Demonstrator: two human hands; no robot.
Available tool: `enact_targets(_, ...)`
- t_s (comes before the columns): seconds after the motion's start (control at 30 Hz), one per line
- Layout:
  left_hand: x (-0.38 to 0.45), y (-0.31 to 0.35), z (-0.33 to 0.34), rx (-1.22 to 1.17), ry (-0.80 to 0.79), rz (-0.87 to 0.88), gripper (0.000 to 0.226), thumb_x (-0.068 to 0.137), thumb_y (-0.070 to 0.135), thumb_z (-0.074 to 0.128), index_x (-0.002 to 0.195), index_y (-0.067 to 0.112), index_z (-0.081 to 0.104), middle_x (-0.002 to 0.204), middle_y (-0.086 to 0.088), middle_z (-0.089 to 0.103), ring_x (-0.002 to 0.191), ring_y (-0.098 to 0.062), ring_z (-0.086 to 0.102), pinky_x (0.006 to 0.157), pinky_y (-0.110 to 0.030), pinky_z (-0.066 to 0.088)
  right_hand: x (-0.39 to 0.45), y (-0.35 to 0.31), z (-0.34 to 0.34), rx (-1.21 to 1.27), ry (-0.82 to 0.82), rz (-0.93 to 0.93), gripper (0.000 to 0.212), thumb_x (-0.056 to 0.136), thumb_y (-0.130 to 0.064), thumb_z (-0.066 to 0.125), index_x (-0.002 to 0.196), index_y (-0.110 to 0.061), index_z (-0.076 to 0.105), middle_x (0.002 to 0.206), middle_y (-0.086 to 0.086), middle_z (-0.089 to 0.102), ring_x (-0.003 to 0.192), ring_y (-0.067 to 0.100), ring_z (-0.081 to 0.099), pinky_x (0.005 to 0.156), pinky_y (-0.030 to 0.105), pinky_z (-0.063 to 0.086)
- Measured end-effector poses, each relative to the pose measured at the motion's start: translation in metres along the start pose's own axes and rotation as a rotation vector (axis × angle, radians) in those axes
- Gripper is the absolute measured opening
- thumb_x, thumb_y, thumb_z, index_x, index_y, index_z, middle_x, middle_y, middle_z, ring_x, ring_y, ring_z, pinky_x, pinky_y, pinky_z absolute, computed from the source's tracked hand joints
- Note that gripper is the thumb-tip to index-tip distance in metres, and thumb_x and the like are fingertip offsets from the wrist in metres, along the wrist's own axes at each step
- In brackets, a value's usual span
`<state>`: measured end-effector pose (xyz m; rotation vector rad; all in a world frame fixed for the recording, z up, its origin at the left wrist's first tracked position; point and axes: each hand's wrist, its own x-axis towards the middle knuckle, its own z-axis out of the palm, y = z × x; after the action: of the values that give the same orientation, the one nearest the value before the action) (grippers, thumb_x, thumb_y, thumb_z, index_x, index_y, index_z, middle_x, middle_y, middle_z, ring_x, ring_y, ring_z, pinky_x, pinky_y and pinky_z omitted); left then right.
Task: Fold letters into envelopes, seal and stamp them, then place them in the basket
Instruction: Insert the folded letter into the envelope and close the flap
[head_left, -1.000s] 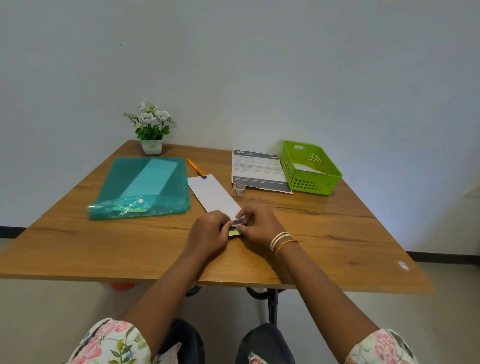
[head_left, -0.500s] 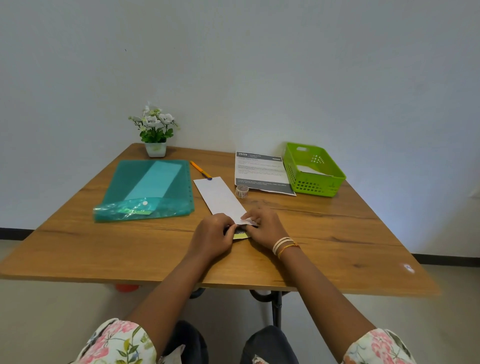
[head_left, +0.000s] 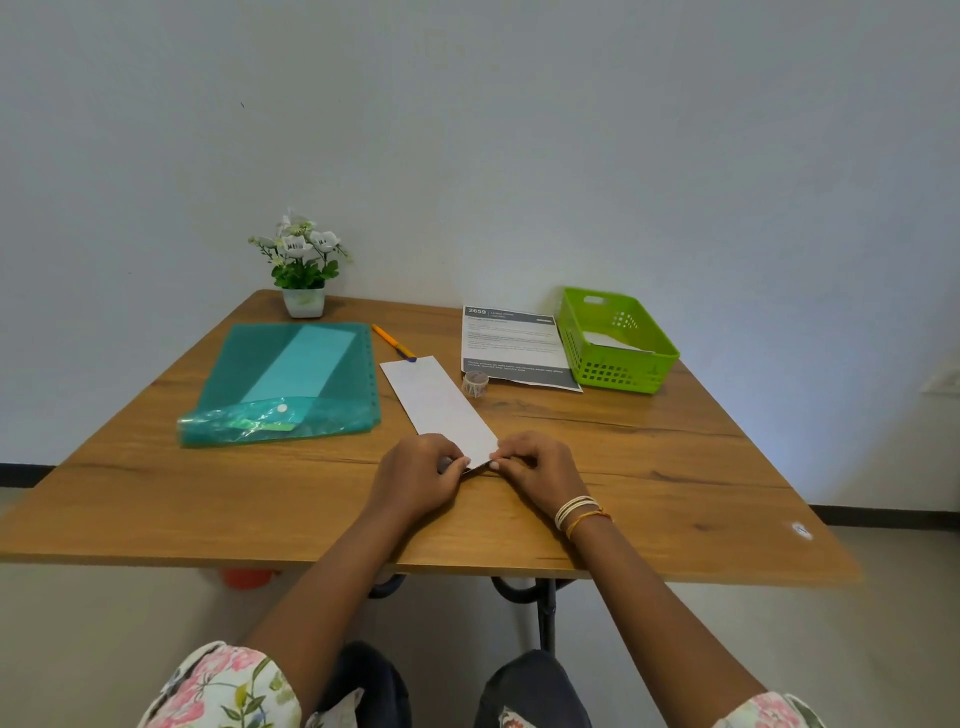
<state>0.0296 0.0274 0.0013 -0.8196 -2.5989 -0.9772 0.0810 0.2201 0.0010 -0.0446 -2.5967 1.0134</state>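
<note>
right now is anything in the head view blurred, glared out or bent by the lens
Head view: mostly sharp; the table edges splay and bow outward, wide-angle distortion. A pale bluish glow falls on the wall and table at the right, with no harsh glare. Small print on the printed sheet is too fine to read. Both hands, left hand and right hand, cast only soft shadows on the envelope.

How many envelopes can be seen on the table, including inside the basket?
2. One white envelope lies on the table, its near end under both hands. Another white envelope lies in the green basket; more may be hidden beneath it.
</note>
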Motion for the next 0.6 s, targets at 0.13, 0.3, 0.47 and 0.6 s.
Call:
enact_targets(0.13,0.001,0.002,0.0,-0.025,-0.006,-0.036,0.032,0.091,0.046,0.058,0.098,0.019,0.074,0.092,0.006,0.07,0.077,-0.006,0.057,0.062,-0.022,0.046,0.0,-0.001,0.001,-0.059,-0.011,-0.026,0.016,0.087,-0.022,0.067,0.1,-0.015,0.073,0.102,0.0,0.07,0.093,0.009,0.061,0.084,0.022,0.05)
enact_targets(0.3,0.003,0.0,0.002,0.003,-0.065,-0.044,0.019,0.085,0.042,0.067,0.094,0.026,0.072,0.095,0.01,0.069,0.081,-0.005,0.058,0.068,-0.024,0.053,0.004,-0.005,0.005,-0.118,0.022,-0.002,0.012,0.087,-0.022,0.065,0.097,-0.018,0.072,0.096,-0.001,0.067,0.089,0.01,0.058,0.082,0.029,0.052)
enact_targets(0.47,0.001,0.001,0.002,0.026,-0.068,0.053,0.023,0.09,0.031,0.063,0.112,0.03,0.07,0.112,0.01,0.069,0.1,-0.005,0.059,0.084,-0.026,0.051,0.004,-0.008,0.012,-0.199,0.099,-0.038,0.014,0.084,-0.025,0.069,0.097,-0.02,0.072,0.094,-0.004,0.066,0.086,0.009,0.058,0.077,0.028,0.053)
enact_targets(0.6,-0.002,0.0,0.002,0.125,-0.12,0.112,0.025,0.093,0.032,0.058,0.115,0.028,0.07,0.122,0.01,0.066,0.115,-0.006,0.057,0.096,-0.026,0.046,-0.006,-0.013,0.018,-0.308,0.09,-0.157,0.013,0.088,-0.024,0.063,0.092,-0.016,0.073,0.097,-0.002,0.066,0.088,0.012,0.059,0.075,0.029,0.053)
